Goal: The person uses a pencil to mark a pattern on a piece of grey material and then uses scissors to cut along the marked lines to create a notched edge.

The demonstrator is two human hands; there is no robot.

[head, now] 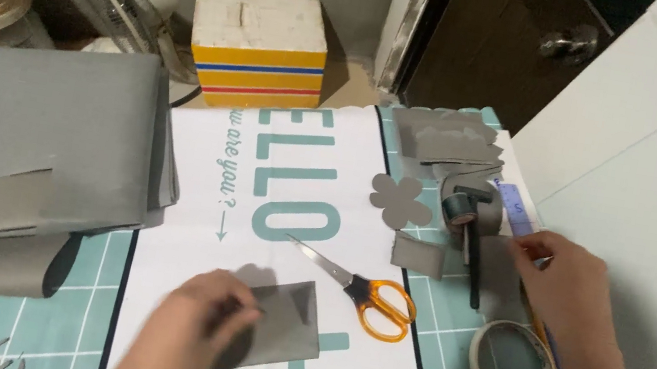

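One flat grey flower-shaped paper cut-out (401, 201) already lies finished at twelve o'clock of the orange-handled scissors (369, 289), while a rectangular grey paper piece (283, 324), uncut, is gripped by the left hand (198, 327) at six o'clock and the right hand (566, 282), fingers curled, touches the grey scraps (501, 271) at three o'clock.
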